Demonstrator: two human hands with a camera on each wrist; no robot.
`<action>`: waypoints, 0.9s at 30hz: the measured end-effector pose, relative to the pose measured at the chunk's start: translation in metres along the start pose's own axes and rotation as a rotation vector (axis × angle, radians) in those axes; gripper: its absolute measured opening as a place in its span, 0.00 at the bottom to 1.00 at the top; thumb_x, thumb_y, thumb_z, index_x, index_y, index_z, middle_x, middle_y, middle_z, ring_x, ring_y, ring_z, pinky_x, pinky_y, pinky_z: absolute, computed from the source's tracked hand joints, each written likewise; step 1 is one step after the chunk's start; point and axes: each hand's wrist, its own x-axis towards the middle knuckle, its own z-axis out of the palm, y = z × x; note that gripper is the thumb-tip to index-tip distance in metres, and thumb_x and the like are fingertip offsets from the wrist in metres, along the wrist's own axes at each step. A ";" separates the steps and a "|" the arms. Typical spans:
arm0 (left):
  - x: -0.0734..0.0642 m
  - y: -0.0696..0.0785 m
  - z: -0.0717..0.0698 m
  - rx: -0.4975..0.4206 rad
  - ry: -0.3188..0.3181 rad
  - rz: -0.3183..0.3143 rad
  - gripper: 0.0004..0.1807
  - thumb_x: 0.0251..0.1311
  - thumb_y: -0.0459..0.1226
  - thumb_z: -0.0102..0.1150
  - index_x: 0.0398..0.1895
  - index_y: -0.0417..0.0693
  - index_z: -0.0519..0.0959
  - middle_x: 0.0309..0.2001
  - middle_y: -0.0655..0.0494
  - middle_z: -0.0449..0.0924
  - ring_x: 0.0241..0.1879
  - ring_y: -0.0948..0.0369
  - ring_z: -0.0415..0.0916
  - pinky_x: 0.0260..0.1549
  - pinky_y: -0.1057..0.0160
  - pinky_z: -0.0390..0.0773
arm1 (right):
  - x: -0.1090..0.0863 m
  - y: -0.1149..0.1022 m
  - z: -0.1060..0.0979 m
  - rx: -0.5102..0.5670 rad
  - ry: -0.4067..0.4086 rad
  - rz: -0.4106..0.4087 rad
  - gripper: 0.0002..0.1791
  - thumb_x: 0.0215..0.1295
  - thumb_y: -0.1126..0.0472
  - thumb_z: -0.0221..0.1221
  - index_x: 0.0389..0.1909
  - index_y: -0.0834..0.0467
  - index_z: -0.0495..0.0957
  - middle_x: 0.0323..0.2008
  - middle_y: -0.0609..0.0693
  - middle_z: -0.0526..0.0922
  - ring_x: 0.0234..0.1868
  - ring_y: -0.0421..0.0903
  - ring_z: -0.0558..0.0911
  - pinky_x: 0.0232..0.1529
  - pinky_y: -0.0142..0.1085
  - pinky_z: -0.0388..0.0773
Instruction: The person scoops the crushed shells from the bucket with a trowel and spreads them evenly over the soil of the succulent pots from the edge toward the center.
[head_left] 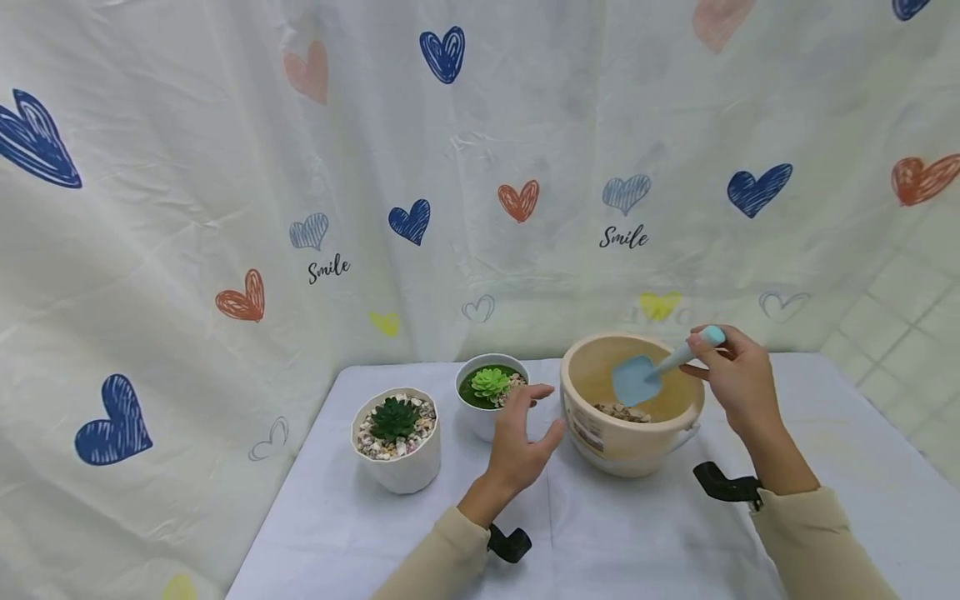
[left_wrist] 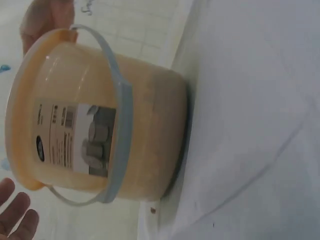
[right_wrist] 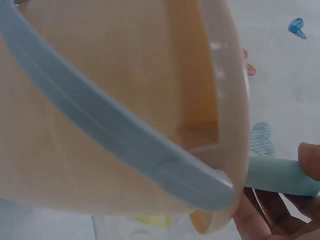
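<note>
In the head view, my right hand (head_left: 738,383) grips the pale blue handle of a small shovel (head_left: 636,381), its blade tilted down inside a beige bucket (head_left: 626,446). A little brown-and-white gravel (head_left: 622,412) lies at the bucket's bottom. My left hand (head_left: 517,446) hovers with fingers spread at the bucket's left, holding nothing. Behind that hand stands a small white pot (head_left: 477,423) with a light green succulent (head_left: 490,382), partly covered by it. The right wrist view shows the shovel's handle (right_wrist: 280,175) beyond the bucket rim; the blade is hidden there.
A larger white pot (head_left: 408,472) with a dark green succulent (head_left: 393,418) in pebbles stands at the left. The bucket's grey-blue carrying handle (left_wrist: 122,135) hangs down its side. A heart-printed curtain (head_left: 450,275) hangs behind the white-covered table (head_left: 600,533).
</note>
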 end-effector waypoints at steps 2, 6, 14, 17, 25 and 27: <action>0.001 0.004 0.009 -0.076 -0.067 -0.069 0.27 0.66 0.43 0.61 0.67 0.53 0.71 0.60 0.55 0.76 0.61 0.53 0.76 0.59 0.54 0.78 | 0.002 0.003 0.004 -0.161 -0.038 -0.001 0.17 0.77 0.51 0.55 0.56 0.59 0.76 0.47 0.41 0.77 0.43 0.30 0.78 0.40 0.26 0.85; 0.006 0.006 0.024 -0.218 -0.147 -0.215 0.34 0.71 0.52 0.54 0.76 0.53 0.61 0.68 0.50 0.71 0.63 0.50 0.74 0.60 0.49 0.78 | 0.007 0.008 0.013 -0.369 -0.115 -0.017 0.24 0.78 0.49 0.54 0.60 0.65 0.74 0.50 0.56 0.79 0.43 0.30 0.79 0.42 0.29 0.86; 0.015 0.003 0.040 -0.319 -0.155 -0.336 0.37 0.73 0.55 0.51 0.80 0.58 0.56 0.73 0.48 0.66 0.67 0.53 0.71 0.58 0.59 0.78 | 0.016 0.013 0.032 -0.544 -0.260 -0.085 0.20 0.78 0.55 0.55 0.62 0.63 0.75 0.56 0.68 0.80 0.56 0.67 0.81 0.48 0.56 0.81; 0.017 0.001 0.044 -0.344 -0.144 -0.351 0.36 0.73 0.54 0.53 0.79 0.60 0.56 0.74 0.50 0.65 0.69 0.51 0.71 0.60 0.59 0.78 | 0.018 0.016 0.037 -0.570 -0.301 -0.101 0.20 0.78 0.56 0.56 0.63 0.62 0.75 0.58 0.68 0.80 0.59 0.68 0.79 0.51 0.60 0.78; 0.016 0.001 0.046 -0.408 -0.126 -0.423 0.35 0.70 0.54 0.56 0.78 0.70 0.58 0.73 0.50 0.67 0.71 0.53 0.70 0.66 0.52 0.75 | 0.020 0.018 0.039 -0.540 -0.314 -0.106 0.19 0.78 0.57 0.56 0.63 0.62 0.75 0.56 0.66 0.82 0.58 0.67 0.81 0.50 0.57 0.80; 0.016 0.000 0.046 -0.418 -0.122 -0.425 0.35 0.70 0.55 0.57 0.78 0.70 0.58 0.73 0.48 0.67 0.71 0.52 0.70 0.67 0.50 0.74 | 0.020 0.018 0.039 -0.521 -0.333 -0.105 0.19 0.78 0.58 0.55 0.62 0.63 0.75 0.54 0.66 0.82 0.55 0.65 0.82 0.49 0.53 0.81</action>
